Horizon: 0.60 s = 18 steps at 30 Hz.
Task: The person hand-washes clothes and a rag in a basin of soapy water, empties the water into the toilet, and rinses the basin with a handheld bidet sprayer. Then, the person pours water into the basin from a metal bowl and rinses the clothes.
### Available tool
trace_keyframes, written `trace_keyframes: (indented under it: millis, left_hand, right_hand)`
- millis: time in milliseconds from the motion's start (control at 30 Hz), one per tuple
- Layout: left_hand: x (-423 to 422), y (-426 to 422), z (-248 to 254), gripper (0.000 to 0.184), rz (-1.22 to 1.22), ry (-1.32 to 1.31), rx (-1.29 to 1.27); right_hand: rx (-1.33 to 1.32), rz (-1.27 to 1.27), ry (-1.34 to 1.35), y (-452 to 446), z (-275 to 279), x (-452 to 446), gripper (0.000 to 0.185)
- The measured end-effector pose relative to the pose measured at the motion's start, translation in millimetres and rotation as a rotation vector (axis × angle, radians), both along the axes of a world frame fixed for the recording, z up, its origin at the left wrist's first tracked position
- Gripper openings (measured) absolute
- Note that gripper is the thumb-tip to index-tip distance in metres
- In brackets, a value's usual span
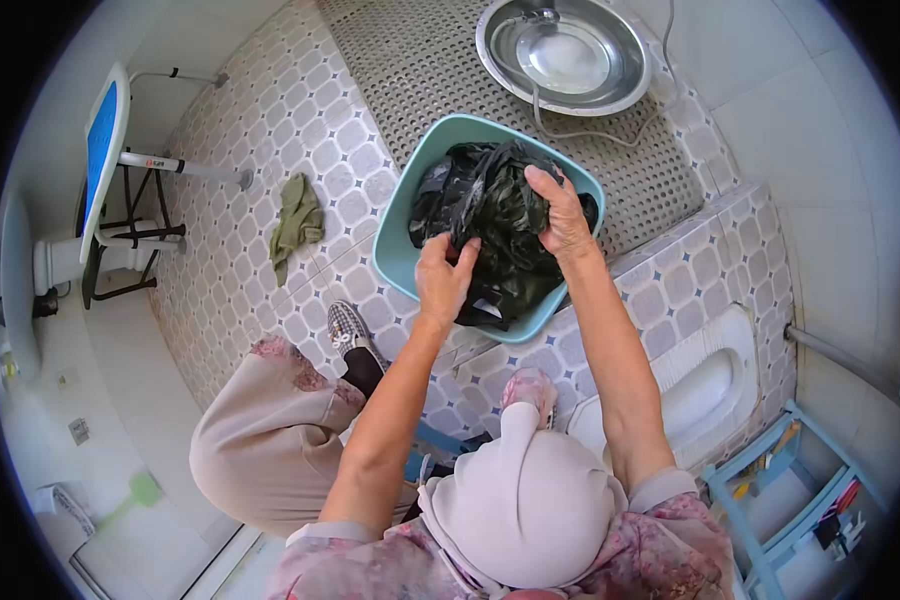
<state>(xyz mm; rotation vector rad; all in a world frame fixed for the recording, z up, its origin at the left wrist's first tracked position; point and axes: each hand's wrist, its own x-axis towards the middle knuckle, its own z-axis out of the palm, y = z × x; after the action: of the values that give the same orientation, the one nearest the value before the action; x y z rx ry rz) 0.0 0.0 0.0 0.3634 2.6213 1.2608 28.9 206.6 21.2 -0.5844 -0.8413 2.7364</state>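
Observed on site: a person in pale trousers (pixel 255 450) bends over a tub, with a blue rack (pixel 838 447) and a squat toilet (pixel 705 385) to the person's right. The left hand (pixel 445 275) pinches the near-left edge of a dark, crumpled cloth (pixel 500 190) between thumb and fingers; the right hand (pixel 562 215) grips a raised fold of it, thumb on top. The cloth lies bunched inside the teal tub (pixel 395 225). Left of the tub, a green rag (pixel 297 215) lies on the tiled floor (pixel 260 130). Beyond, a metal bowl (pixel 630 80) stands on a perforated mat (pixel 380 60), a hose (pixel 595 135) running from it.
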Motion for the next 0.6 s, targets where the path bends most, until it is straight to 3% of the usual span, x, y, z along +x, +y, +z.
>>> trace_keyframes:
  millis: [67, 167, 233, 267, 400, 500, 533, 600]
  left_hand:
    - [-5.5, -5.5, -4.1, 0.021, -0.001, -0.359, 0.080]
    - [-21.4, -30.5, 20.2, 0.011, 0.109, -0.527, 0.676]
    - [-35.1, -42.4, 63.7, 0.022, 0.159, -0.584, 0.928]
    - [-45.6, -51.8, 66.3, 0.031, 0.055, -0.640, 0.993]
    - [-53.9, -36.9, 76.0, 0.043, 0.011, -0.720, 1.231]
    - [-59.8, -15.4, 62.6, 0.039, 0.181, -0.855, 1.373]
    - [-64.4, -4.4, 54.6, 0.047, 0.388, -0.921, 1.383]
    - [-71.9, 1.4, 19.3, 0.043, 0.477, -0.997, 1.242]
  right_hand:
    - [-0.052, -0.048, -0.009, 6.8, -2.3, 3.2, 0.045]
    - [-0.171, -0.030, 0.043, 4.9, 0.4, 5.4, 0.042]
    - [-0.159, -0.039, 0.064, -4.7, 7.5, 5.5, 0.041]
    - [-0.156, -0.033, 0.072, -7.0, 8.6, 4.6, 0.042]
    - [-0.040, -0.025, 0.072, -6.8, 17.7, -0.2, 0.038]
    - [0.390, -0.093, -0.027, -20.7, 23.2, -5.5, 0.035]
    - [0.690, -0.054, 0.031, -26.8, 36.4, -3.9, 0.035]
    - [1.132, -0.022, 0.073, -56.3, 78.1, -0.3, 0.039]
